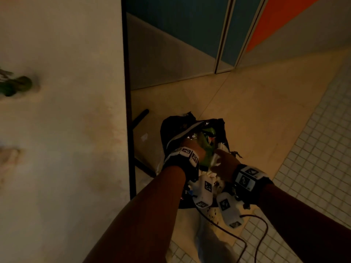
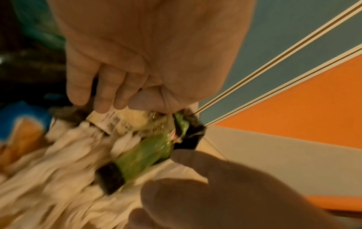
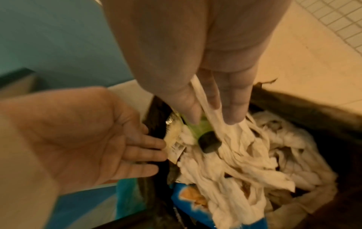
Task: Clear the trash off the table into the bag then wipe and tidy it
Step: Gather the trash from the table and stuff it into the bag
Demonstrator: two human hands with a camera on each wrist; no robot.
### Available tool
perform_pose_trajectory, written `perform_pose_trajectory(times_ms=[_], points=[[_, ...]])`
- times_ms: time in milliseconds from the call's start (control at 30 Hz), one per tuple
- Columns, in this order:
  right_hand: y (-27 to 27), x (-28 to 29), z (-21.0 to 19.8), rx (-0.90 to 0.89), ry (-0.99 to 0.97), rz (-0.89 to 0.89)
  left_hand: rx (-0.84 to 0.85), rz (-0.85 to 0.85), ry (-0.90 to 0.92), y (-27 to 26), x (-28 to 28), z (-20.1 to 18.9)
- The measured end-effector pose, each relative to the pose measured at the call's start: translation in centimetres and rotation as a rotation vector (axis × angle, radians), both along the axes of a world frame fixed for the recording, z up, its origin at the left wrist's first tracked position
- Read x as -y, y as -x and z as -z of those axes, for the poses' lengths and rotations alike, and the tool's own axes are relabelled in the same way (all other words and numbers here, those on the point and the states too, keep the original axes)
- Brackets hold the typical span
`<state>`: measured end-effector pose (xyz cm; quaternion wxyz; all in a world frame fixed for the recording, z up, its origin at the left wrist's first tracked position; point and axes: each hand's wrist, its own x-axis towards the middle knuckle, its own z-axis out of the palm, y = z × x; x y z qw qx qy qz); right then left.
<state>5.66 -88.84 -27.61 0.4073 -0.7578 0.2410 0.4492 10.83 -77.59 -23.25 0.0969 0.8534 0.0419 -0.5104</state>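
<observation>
A black trash bag (image 1: 171,126) stands open on the floor beside the table (image 1: 66,111). It is stuffed with white crumpled tissues (image 3: 245,155), a green wrapper (image 3: 201,125), a clear barcoded wrapper (image 2: 121,122) and a blue snack packet (image 3: 192,198). My left hand (image 1: 191,147) reaches into the bag's mouth, and its straight fingers (image 3: 149,148) touch the barcoded wrapper at the rim. My right hand (image 1: 220,160) points straight down onto the tissues. A tissue strip runs between two of its fingers (image 3: 233,111). The bag's lower part is hidden by my arms.
On the tabletop at far left lie a blurred green object (image 1: 15,88) and a pale lump (image 1: 9,160). A black table leg (image 1: 129,130) stands just left of the bag. A dark cable (image 1: 256,234) trails over the tiled floor (image 1: 313,158).
</observation>
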Motion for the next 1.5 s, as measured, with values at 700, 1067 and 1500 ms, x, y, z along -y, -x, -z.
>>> perform_pose_trajectory(times_ms=[700, 1067, 1500], points=[[6.1, -6.8, -24.3, 0.504, -0.099, -0.15, 0.339, -0.273, 0.832, 5.2, -15.6, -25.9], [6.7, -27.0, -30.3, 0.723, -0.058, -0.253, 0.651, -0.118, 0.353, 7.3, -42.7, -29.4], [-0.7, -43.3, -26.9, 0.659, 0.169, -0.659, 0.572, -0.215, -0.191, 8.2, -56.2, -26.5]])
